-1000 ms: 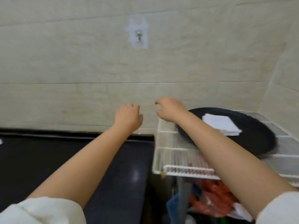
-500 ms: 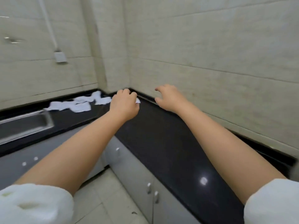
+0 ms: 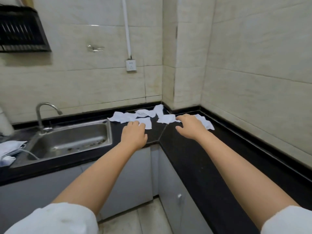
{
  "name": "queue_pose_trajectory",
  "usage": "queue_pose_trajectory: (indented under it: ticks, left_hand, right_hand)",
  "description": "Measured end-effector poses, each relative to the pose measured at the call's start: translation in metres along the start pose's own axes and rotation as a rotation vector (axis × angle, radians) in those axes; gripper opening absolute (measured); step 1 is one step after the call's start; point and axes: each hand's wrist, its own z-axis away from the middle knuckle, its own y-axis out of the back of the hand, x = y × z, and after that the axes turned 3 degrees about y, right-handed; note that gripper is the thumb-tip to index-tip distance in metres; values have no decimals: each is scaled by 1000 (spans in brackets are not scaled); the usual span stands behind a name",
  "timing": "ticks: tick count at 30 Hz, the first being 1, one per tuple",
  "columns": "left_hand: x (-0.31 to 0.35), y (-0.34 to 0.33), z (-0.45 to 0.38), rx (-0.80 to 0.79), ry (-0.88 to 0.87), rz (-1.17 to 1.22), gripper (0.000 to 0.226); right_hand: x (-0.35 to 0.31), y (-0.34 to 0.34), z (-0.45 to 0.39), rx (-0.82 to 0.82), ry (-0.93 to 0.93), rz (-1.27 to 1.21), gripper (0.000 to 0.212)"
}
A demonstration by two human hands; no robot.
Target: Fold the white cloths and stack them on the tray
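Observation:
Several crumpled white cloths (image 3: 146,115) lie scattered in the far corner of the black countertop (image 3: 194,157). My left hand (image 3: 134,135) hovers just short of the nearest cloth (image 3: 146,123), its fingers loosely curled and holding nothing. My right hand (image 3: 190,127) reaches out with spread fingers between one cloth (image 3: 167,119) and another (image 3: 205,123) at the right; whether it touches them I cannot tell. The tray is out of view.
A steel sink (image 3: 70,141) with a tap (image 3: 44,114) sits left of the cloths. More white fabric (image 3: 10,147) lies at the far left edge. A black rack (image 3: 22,31) hangs on the tiled wall, with a socket (image 3: 130,65) near the corner. Grey cabinets stand below.
The view has swung left from the tray on the wire rack to the counter corner. Both hands have come close to the scattered cloths.

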Motion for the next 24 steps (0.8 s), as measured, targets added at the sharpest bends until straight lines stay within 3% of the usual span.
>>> queue_pose_trajectory:
  ticks: [10,24]
  left_hand:
    - [-63,-85,-167,-113,38,-7,38]
    - [-28,-260,-437,-320,-349,114,35]
  right_hand:
    - [59,-75,-165,-108,-86,-20,43]
    - [163,-211,-347,-273,-512,-26,41]
